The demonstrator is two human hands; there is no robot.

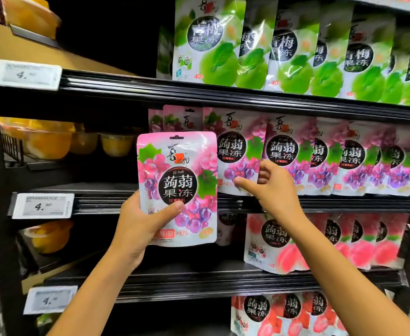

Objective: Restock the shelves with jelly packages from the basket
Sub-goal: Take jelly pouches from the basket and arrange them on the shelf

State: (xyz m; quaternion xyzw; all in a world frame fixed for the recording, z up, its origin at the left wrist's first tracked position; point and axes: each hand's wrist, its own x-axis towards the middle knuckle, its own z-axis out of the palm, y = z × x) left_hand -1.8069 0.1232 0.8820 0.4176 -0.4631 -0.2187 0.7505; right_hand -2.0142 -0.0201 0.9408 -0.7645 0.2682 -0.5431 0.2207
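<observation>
Left hand (145, 224), centre frame, holds a grape jelly pouch (177, 187) upright by its lower left corner, thumb across the front. Right hand (275, 190) is at the shelved pouches (281, 154) at centre right, fingers (265, 166) half curled; any grip cannot be told. Judged light, soft and slick: grasp the sealed edges.

Held pouch (177, 187) left of shelved pouches (296, 156) (upright)

Shop aisle, black shelves (223, 93) stocked with jelly packages (279, 151), price tags (42, 206) on shelf edges
</observation>
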